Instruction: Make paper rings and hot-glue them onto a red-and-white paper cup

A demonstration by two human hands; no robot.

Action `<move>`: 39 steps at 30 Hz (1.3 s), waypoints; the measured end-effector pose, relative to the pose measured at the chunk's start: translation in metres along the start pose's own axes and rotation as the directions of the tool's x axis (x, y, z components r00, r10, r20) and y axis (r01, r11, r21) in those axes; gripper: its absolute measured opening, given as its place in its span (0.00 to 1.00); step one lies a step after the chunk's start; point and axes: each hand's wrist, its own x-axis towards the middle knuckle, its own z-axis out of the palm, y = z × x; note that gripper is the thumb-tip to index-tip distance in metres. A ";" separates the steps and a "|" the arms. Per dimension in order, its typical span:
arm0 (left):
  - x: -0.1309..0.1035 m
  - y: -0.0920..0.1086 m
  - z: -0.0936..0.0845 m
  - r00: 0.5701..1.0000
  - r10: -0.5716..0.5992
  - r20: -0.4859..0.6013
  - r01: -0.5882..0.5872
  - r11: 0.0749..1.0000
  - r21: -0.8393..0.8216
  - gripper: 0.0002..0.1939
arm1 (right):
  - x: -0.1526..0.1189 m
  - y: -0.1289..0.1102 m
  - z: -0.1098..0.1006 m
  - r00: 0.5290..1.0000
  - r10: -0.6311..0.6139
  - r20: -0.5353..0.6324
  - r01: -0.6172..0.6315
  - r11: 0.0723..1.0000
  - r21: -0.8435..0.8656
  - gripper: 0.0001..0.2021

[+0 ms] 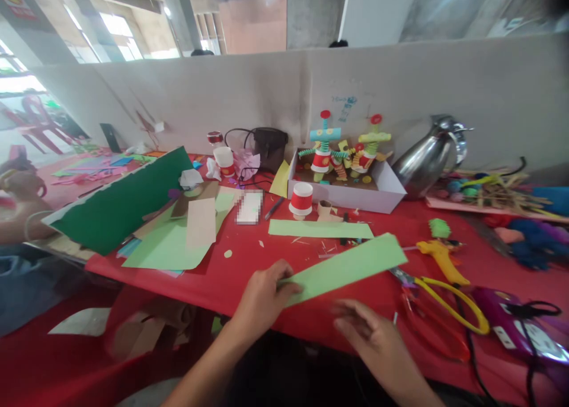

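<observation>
My left hand pinches the near left end of a light green paper strip, which slants up to the right above the red table. Below the strip, my right hand is held apart from it, fingers spread and a little blurred, with nothing in it. A second green paper strip lies flat just behind. Farther back, a red and white paper cup stands upside down. To the right of my right hand lie scissors with yellow handles and a tool with red handles.
A white box holds paper-cup figures with coiled arms. Right of it stands a metal jug. A yellow glue gun and a purple device with cords lie on the right. Green paper sheets and a green board are at left, near another person's arm.
</observation>
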 end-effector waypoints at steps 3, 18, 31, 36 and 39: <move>-0.009 0.008 0.006 0.995 0.023 0.098 -0.011 0.992 -0.122 0.08 | 0.000 -0.007 0.021 0.984 0.174 0.041 -0.178 0.938 0.296 0.22; -0.012 -0.007 -0.023 0.871 -0.027 0.490 0.117 0.981 -0.153 0.16 | 0.025 -0.003 -0.057 0.902 0.166 -0.398 0.045 0.882 0.469 0.16; -0.012 0.005 -0.012 0.934 -0.008 0.358 0.064 0.987 -0.145 0.15 | 0.015 0.010 -0.046 0.774 -0.040 -0.632 0.218 0.954 0.207 0.17; -0.019 0.018 0.039 0.987 -0.134 0.088 0.153 0.630 -0.762 0.12 | -0.005 -0.005 0.014 1.000 -0.007 -0.015 0.010 0.978 0.208 0.20; -0.026 0.027 0.064 0.976 -0.207 0.063 0.130 0.327 -0.936 0.18 | -0.016 -0.008 0.037 0.988 0.020 0.155 -0.031 0.997 0.068 0.23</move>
